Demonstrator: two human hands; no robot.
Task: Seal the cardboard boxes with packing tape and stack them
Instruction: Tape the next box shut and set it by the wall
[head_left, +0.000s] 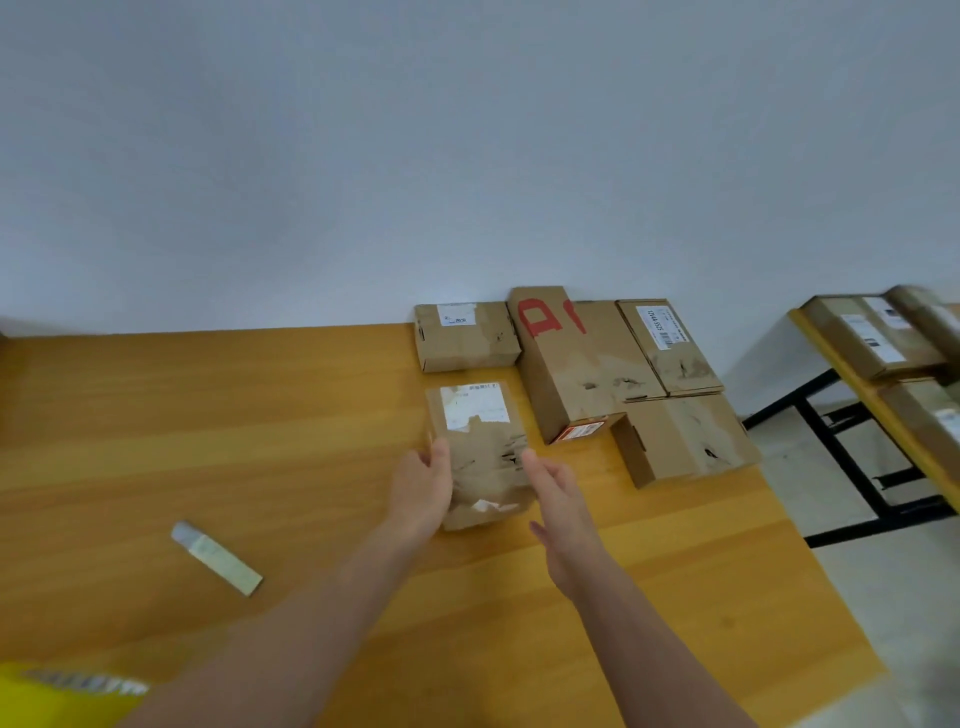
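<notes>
Small cardboard box (483, 467) flat on wooden table (208, 415), right of centre, just in front of row of boxes (587, 364) at wall. Brown top scuffed, white label at far end, torn tape scraps.

Left hand (423, 493): fingers near straight, pressed against box's left side.

Right hand (558, 501): fingers straight, close together, tips at box's right edge, gripping nothing.

Even, soft light, faint shadows; wide-angle bending at edges, motion blur at far right.
</notes>
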